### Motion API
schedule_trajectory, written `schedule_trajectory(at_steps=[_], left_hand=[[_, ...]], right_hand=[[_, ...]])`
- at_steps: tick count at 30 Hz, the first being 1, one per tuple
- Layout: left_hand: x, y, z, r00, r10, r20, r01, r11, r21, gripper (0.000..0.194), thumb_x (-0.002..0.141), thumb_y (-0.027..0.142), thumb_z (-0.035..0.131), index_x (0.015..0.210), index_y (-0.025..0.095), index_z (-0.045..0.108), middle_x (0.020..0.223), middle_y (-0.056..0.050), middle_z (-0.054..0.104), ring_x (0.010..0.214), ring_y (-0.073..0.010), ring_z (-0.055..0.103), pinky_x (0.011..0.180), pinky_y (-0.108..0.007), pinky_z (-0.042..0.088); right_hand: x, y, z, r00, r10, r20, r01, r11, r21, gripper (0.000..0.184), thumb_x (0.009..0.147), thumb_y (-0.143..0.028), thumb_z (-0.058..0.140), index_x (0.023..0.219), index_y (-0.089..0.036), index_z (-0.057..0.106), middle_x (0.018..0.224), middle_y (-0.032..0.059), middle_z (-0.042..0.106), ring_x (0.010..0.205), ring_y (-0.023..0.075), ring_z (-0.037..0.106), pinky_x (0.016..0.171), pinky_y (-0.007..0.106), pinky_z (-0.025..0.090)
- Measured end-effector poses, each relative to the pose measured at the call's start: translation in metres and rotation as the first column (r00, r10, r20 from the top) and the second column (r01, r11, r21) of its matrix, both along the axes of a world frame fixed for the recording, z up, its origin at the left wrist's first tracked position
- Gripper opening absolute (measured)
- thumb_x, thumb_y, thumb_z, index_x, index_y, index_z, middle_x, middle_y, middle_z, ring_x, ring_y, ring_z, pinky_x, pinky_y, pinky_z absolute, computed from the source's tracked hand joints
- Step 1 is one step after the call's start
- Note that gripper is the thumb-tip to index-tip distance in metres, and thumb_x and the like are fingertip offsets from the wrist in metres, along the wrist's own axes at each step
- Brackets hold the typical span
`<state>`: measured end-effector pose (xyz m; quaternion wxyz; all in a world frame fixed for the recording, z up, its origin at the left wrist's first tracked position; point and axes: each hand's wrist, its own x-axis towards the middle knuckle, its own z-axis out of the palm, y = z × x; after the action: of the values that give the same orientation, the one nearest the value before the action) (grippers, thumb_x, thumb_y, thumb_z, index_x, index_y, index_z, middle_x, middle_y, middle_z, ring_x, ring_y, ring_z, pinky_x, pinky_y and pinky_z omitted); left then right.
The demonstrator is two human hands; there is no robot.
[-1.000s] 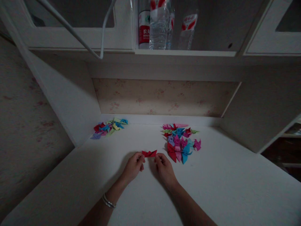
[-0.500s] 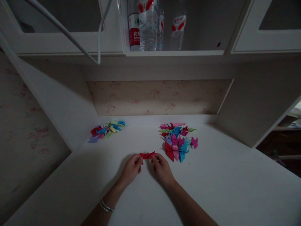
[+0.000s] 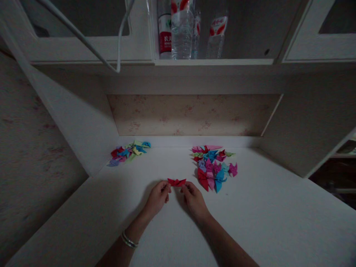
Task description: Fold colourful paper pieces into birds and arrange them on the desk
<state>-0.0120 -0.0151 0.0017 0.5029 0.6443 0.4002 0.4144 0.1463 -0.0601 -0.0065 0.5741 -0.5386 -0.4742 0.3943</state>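
Observation:
A small red folded-paper piece (image 3: 177, 182), wide and low with pointed ends, is stretched between my two hands over the white desk. My left hand (image 3: 159, 195) pinches its left end between thumb and fingers; a silver bangle circles that wrist. At the other end, my right hand (image 3: 194, 198) has its thumb and fingers closed on the right tip. Just beyond my right hand lies a pile of folded paper cranes (image 3: 211, 168) in pink, red, blue, purple and green. A smaller heap of folded paper pieces (image 3: 129, 152) rests at the back left.
The white desk (image 3: 267, 215) runs between side panels under an overhead cabinet. Several plastic bottles (image 3: 182, 33) stand on the open shelf above. A white bent tube (image 3: 91, 55) hangs down at upper left. Floral wallpaper (image 3: 191, 115) covers the back.
The view has shifted slightly, so the surroundings sit a little farther right. The red paper's middle looks slightly different between my fingers; both hands keep their grip.

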Motion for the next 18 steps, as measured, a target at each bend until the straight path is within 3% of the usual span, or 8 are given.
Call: schedule_trajectory(at_steps=[6, 18], left_hand=[[0.0002, 0.0011, -0.0008, 1.000, -0.006, -0.017, 0.006, 1.000, -0.007, 0.032, 0.085, 0.047, 0.046, 0.079, 0.016, 0.051, 0.068, 0.004, 0.051, 0.043, -0.0058, 0.044, 0.040, -0.019, 0.032], [0.0000, 0.0021, -0.0001, 0.999, -0.001, -0.046, 0.001, 1.000, -0.002, 0.032, 0.085, 0.046, 0.046, 0.076, 0.016, 0.051, 0.064, 0.004, 0.051, 0.043, -0.0067, 0.043, 0.041, -0.019, 0.032]], right_hand=[[0.0010, -0.0009, 0.0006, 1.000, 0.010, 0.022, -0.010, 1.000, 0.011, 0.036, 0.084, -0.051, 0.051, 0.090, -0.018, 0.062, 0.068, -0.0009, 0.056, 0.050, 0.0104, 0.046, 0.046, 0.022, 0.034], [0.0026, 0.0004, 0.0020, 0.996, -0.004, -0.088, 0.002, 1.000, -0.018, 0.034, 0.082, -0.050, 0.055, 0.085, -0.017, 0.063, 0.066, -0.0016, 0.053, 0.049, 0.0094, 0.042, 0.044, 0.021, 0.030]])
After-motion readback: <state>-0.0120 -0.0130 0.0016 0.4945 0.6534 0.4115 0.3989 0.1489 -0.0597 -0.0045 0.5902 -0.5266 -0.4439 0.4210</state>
